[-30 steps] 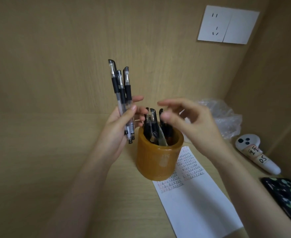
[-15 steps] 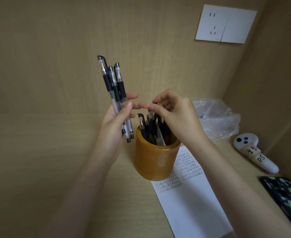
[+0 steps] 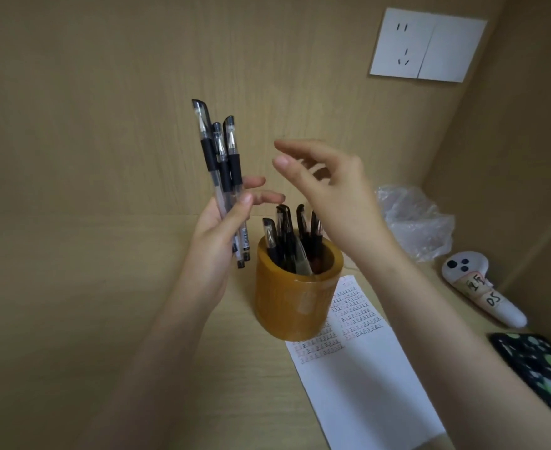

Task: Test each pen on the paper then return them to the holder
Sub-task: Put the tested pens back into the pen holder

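My left hand (image 3: pixel 217 237) grips three capped black gel pens (image 3: pixel 220 164) upright, just left of the amber pen holder (image 3: pixel 292 302). Several more capped black pens (image 3: pixel 292 235) stand inside the holder. My right hand (image 3: pixel 329 193) hovers above and to the right of the holder with loosely bent fingers and holds nothing. A white sheet of paper (image 3: pixel 362 381) lies on the desk in front of the holder, with rows of small scribbles (image 3: pixel 353 315) at its far end, and the holder stands on its far corner.
A crumpled clear plastic bag (image 3: pixel 414 222) sits behind the holder at the right. A white controller (image 3: pixel 475 284) with handwritten labels lies by the right wall, and a dark dotted case (image 3: pixel 540 362) lies nearer. Wooden walls close the back and right; a wall socket (image 3: pixel 427 45) is high up.
My right hand has lifted up and away from the pens in the holder, with nothing in it. My left hand keeps its three pens, nearly still.
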### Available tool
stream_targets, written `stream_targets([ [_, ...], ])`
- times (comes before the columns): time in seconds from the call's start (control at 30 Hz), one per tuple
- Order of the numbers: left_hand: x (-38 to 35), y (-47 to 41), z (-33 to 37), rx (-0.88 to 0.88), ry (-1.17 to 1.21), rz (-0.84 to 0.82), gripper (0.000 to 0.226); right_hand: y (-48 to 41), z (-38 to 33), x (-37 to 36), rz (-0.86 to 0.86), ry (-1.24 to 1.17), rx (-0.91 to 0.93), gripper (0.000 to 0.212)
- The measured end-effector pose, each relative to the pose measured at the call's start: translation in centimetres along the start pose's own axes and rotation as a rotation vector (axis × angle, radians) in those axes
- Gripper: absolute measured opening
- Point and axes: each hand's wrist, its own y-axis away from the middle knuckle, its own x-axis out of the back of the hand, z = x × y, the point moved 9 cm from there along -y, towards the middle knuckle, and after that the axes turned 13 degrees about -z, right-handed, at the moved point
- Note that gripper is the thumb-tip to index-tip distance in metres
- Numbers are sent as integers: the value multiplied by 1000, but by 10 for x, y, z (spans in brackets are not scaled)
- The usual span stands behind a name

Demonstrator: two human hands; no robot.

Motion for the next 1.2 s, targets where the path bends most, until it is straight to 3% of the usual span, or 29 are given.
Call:
stream_targets([
  [0.17, -2, -1, -2, 19, 32, 7, 20, -20, -12, -34, -233, -178, -50, 73],
  [0.23, -6, -1, -3, 44, 28, -11, 17, -26, -17, -42, -274, -192, -58, 78],
  [0.3, -9, -1, -4, 68, 40, -29, 14, -30, -23, -48, -298, -170, -44, 70],
  [0.4, -10, -1, -6, 73, 73, -40, 24, -31, -27, -52, -342, -261, -7, 39],
  [0.53, -14, -2, -7, 85, 42, -106, 34, -25, -26, -40, -268, -392, 40, 17],
  [0.67, -14, -2, -16, 95, 68, -151, 47, -21, -19, -8, -119, -580, 62, 14],
  [0.8, -14, -1, -25, 145, -3, -285, 75, -16, -5, 15, 17, -571, 42, 14],
  [0.97, -13, 0, -43, 220, -113, -321, 69, -3, 25, 4, 77, -559, -72, 11],
  [1.07, -15, 1, -43, 225, -74, -335, 75, 0, 32, 3, 90, -541, -72, 17],
  [1.2, -12, -1, -49, 233, -39, -327, 75, 2, 27, -2, 5, -427, 13, 52],
])
